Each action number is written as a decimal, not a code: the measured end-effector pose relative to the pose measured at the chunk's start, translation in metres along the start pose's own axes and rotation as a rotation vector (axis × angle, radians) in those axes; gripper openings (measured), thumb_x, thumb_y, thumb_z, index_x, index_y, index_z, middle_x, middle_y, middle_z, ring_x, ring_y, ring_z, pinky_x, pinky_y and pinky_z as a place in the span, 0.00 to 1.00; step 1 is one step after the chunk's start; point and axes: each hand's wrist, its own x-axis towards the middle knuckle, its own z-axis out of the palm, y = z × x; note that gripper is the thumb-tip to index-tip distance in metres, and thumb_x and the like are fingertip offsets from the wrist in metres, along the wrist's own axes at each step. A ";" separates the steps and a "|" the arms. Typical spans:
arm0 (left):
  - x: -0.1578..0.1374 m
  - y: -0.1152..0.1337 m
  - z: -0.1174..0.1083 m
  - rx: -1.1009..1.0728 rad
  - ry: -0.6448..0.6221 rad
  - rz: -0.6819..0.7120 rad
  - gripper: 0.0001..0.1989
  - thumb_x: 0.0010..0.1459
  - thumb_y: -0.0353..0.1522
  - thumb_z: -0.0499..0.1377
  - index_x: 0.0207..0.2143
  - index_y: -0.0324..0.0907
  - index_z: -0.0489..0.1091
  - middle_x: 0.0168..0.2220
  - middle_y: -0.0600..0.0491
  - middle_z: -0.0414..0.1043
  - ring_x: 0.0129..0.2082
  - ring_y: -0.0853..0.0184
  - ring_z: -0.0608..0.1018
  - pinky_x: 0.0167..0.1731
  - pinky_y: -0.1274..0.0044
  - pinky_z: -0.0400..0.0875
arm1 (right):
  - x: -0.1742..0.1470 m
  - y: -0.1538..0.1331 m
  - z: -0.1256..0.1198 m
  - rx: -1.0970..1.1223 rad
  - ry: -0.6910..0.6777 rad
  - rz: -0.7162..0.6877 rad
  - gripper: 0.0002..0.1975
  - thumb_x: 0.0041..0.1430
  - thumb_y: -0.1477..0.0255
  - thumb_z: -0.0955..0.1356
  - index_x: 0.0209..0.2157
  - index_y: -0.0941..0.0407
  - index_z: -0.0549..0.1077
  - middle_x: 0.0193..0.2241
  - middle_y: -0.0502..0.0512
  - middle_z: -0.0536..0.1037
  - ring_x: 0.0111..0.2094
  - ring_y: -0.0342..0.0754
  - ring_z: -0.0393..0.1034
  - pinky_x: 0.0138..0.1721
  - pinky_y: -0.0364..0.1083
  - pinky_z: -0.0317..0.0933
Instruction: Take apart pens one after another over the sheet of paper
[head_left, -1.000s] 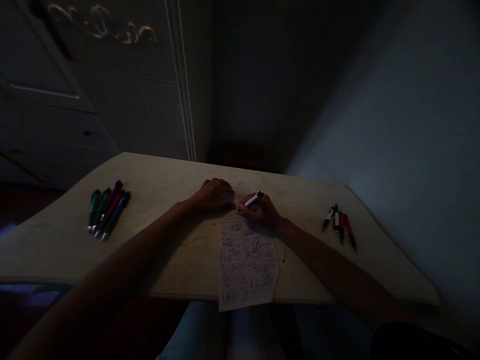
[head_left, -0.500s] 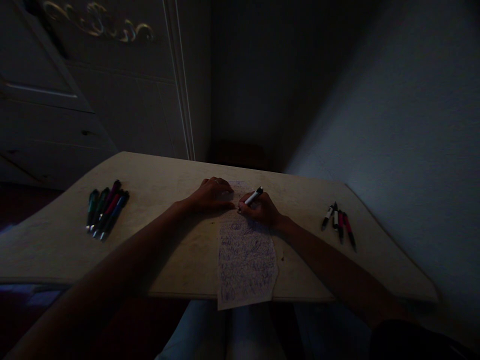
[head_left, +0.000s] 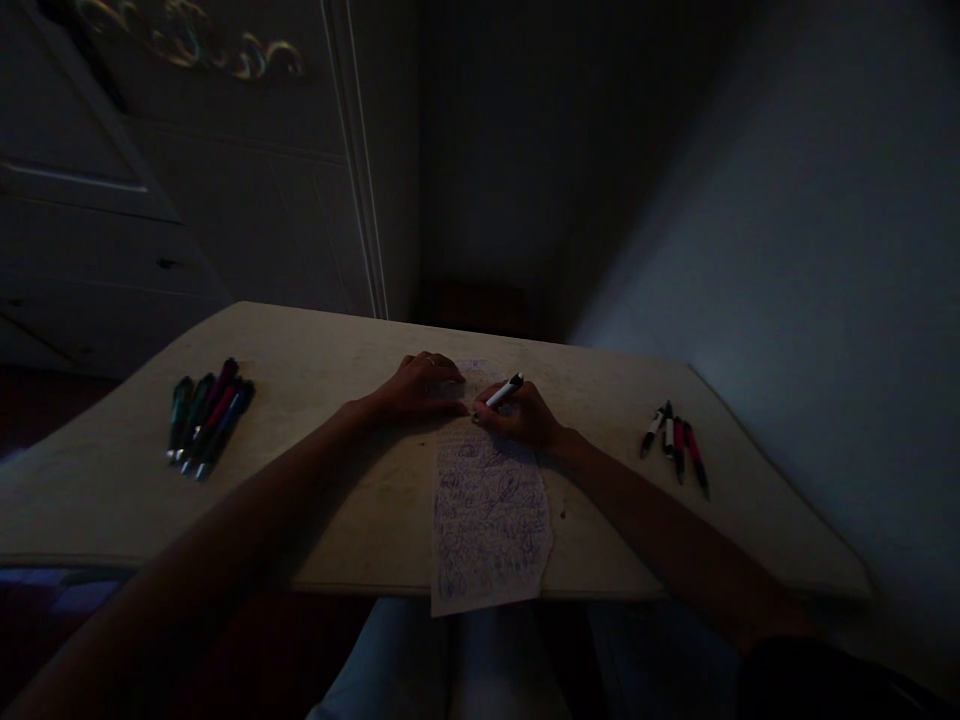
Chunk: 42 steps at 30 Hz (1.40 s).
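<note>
No text can be read. The paper (head_left: 489, 515) carries dense blue-violet ink: looping marks crowd its lower part and finer lines run in rows higher up, but no word or number comes out clear. Any print on the white pen (head_left: 504, 391), the left-hand pens (head_left: 226, 424) or the right-hand pens (head_left: 679, 446) is too small and dark to tell.

A dim room, apparently in a home, holds a panelled cabinet (head_left: 247, 220) with scrolled ornament (head_left: 184, 40) (small knobs (head_left: 166, 264) dot its front) beyond a pale table (head_left: 322, 350) beside a painted wall (head_left: 825, 260).
</note>
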 end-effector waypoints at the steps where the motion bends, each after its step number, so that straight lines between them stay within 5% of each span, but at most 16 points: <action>1: 0.000 0.000 0.000 0.000 0.002 -0.004 0.21 0.52 0.48 0.63 0.46 0.50 0.75 0.51 0.47 0.73 0.54 0.53 0.71 0.55 0.58 0.58 | 0.000 0.000 0.000 0.008 -0.002 -0.006 0.11 0.58 0.66 0.68 0.26 0.57 0.76 0.26 0.53 0.79 0.26 0.44 0.71 0.32 0.44 0.65; 42: 0.000 -0.003 0.001 0.001 0.018 -0.012 0.23 0.50 0.48 0.64 0.47 0.48 0.76 0.51 0.46 0.73 0.54 0.52 0.71 0.55 0.59 0.58 | 0.005 -0.003 -0.007 -0.007 -0.036 0.137 0.10 0.57 0.67 0.68 0.27 0.59 0.75 0.23 0.52 0.75 0.24 0.43 0.67 0.29 0.43 0.62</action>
